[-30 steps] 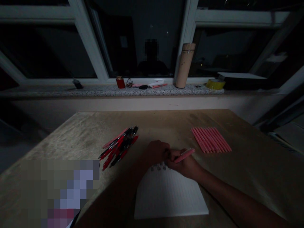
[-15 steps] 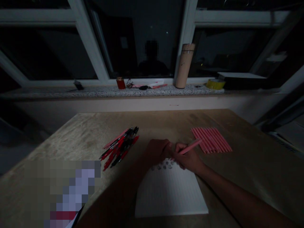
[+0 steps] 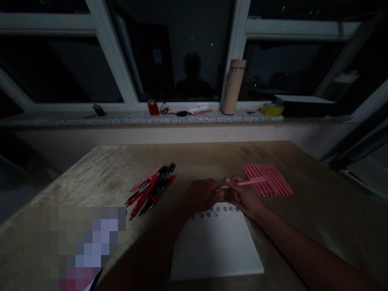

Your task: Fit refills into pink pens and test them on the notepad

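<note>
A pink pen (image 3: 248, 182) lies almost level in my right hand (image 3: 242, 194), its tip pointing left. My left hand (image 3: 203, 196) is just left of that tip, with its fingers curled together; whatever they may hold is too dark to make out. Below both hands rests a lined notepad (image 3: 218, 246) with small round dark scribbles along its top. Right of my right hand is a neat row of pink pens (image 3: 273, 180). A loose pile of red, black and pink pens (image 3: 153, 188) lies left of my left hand.
The tabletop (image 3: 115, 165) reaches back to a wall under a speckled sill (image 3: 127, 117). On the sill stand a tall tan cylinder (image 3: 234, 87), a yellow tape roll (image 3: 272, 110) and a red jar (image 3: 153, 107). A blurred patch covers the lower left.
My right hand has drawn slightly away from my left, and the pen has tipped from slanted to nearly level. More scribbles along the pad's top now show. The view has shifted slightly.
</note>
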`<action>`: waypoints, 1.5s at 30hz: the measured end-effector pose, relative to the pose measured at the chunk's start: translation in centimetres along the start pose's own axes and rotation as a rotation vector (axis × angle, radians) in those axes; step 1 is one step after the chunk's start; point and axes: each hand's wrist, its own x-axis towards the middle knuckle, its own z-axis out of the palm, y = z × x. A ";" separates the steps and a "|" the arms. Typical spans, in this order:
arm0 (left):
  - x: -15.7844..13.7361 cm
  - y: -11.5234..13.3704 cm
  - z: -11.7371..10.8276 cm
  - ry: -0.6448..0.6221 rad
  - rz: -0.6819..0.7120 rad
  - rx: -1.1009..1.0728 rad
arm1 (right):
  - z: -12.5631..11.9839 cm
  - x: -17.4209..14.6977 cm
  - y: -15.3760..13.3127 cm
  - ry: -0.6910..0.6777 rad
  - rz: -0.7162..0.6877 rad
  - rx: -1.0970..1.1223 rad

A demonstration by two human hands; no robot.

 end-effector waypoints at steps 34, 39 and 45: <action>0.2 -1.3 1.0 0.184 -0.100 -0.103 | -2.0 1.0 -0.6 -0.088 0.029 0.345; 0.4 -2.1 1.3 0.328 -0.162 -0.142 | -1.9 0.7 -1.6 -0.270 0.069 0.276; 0.4 -2.1 1.4 0.378 -0.131 -0.171 | -1.0 0.6 -1.6 -0.352 0.104 -0.206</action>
